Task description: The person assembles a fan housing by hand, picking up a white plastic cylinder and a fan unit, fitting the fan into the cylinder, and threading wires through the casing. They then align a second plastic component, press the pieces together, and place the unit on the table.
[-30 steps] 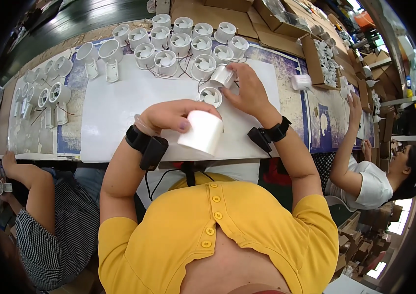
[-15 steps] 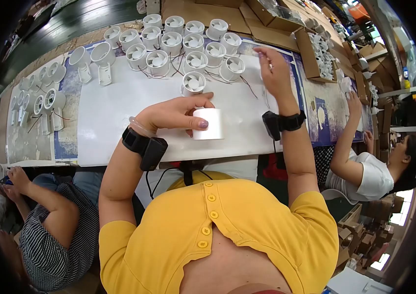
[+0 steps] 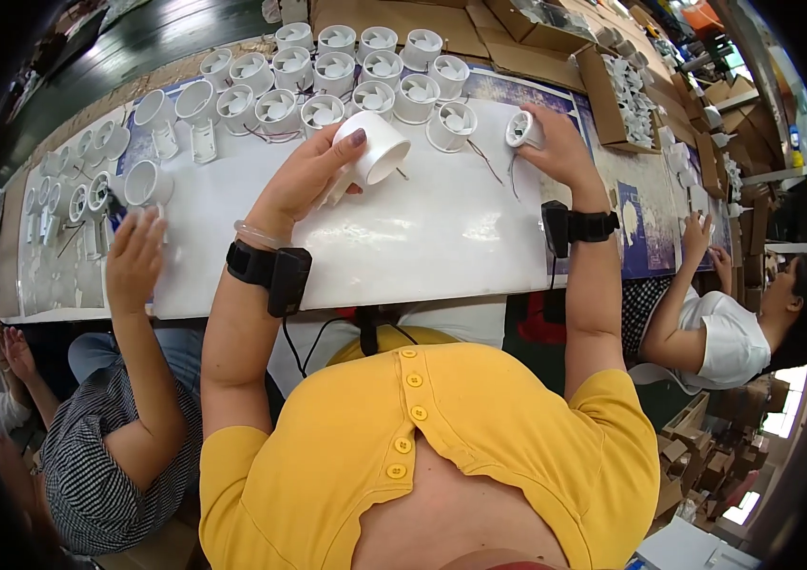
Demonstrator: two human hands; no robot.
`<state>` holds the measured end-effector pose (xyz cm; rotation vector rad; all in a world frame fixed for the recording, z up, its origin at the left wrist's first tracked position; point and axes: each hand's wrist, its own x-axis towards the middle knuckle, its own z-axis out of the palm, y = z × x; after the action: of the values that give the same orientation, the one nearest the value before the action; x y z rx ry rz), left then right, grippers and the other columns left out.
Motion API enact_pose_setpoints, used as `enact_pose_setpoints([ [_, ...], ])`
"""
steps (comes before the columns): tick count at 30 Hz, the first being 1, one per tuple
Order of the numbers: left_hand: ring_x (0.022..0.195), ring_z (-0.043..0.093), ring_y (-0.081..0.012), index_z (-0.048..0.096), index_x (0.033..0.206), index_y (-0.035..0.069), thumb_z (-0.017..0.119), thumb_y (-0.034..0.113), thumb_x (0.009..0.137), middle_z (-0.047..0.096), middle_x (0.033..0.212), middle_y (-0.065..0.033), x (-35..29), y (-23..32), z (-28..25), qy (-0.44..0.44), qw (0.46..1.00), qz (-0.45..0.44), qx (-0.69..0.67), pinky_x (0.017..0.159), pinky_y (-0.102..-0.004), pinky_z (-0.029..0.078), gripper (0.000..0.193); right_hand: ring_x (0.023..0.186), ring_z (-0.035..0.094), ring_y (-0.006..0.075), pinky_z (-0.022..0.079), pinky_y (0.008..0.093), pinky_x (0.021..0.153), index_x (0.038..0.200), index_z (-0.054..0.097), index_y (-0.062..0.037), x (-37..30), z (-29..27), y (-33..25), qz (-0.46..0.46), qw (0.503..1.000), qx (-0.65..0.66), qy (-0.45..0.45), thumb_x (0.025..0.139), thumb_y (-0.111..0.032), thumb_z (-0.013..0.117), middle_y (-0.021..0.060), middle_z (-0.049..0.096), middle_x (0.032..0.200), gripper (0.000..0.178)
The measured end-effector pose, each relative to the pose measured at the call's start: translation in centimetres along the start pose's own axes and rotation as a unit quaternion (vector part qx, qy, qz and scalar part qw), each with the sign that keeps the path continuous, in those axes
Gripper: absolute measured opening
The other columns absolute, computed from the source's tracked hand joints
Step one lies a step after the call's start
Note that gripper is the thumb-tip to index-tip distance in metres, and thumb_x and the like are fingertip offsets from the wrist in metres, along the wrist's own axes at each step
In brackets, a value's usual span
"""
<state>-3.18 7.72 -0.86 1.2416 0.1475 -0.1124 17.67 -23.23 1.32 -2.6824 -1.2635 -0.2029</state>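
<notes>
My left hand (image 3: 313, 171) is closed round a white cylindrical fan housing (image 3: 377, 150), tilted above the white table sheet, with a thin prong sticking out at its lower right. My right hand (image 3: 560, 142) grips a small round white part (image 3: 523, 130) with a dark centre, probably a fan motor; a thin wire (image 3: 514, 176) hangs below it. Between the hands stands a white duct fan (image 3: 451, 126) with brown wires trailing from it. Several similar fans (image 3: 334, 71) stand in rows behind, blades facing up.
At the left, a co-worker's hand (image 3: 135, 261) reaches over the table beside a white housing (image 3: 149, 183) and more fan parts (image 3: 99, 193). Cardboard boxes of small white parts (image 3: 627, 100) stand at the back right. Another co-worker's hand (image 3: 696, 233) works at the far right.
My left hand has moved away from me, its cylinder now raised and tilted. My right hand now holds the small part. Nearby fans have shifted left and back. A co-worker's hand has come in at left.
</notes>
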Motion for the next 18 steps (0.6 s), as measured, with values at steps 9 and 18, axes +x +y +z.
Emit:
enact_pose_setpoints([
  [9,0.098,0.059,-0.0198,0.046,0.128,0.003,0.049,0.046,0.094,0.057,0.115,-0.0096,1.0,-0.1,-0.9,0.049,0.990,0.017,-0.132,0.080,-0.0354,0.053,0.055,0.104,0.057,0.0158,0.046,0.0287,0.088,0.123,0.045,-0.0038,3.5,-3.2,-10.7,-0.007,0.801,0.581,0.146,0.075,-0.015,0.074,0.0061,0.058,0.114,0.057],
  [18,0.104,0.060,-0.0273,0.045,0.131,0.001,0.041,0.042,0.096,0.058,0.121,-0.0147,1.8,-0.3,-1.4,0.075,0.965,0.084,-0.236,0.089,-0.0433,0.050,0.054,0.103,0.058,0.0140,0.048,0.0264,0.085,0.121,0.043,-0.0035,4.3,0.6,-15.8,-0.016,0.784,0.590,0.193,0.074,-0.009,0.074,0.0077,0.058,0.112,0.057],
])
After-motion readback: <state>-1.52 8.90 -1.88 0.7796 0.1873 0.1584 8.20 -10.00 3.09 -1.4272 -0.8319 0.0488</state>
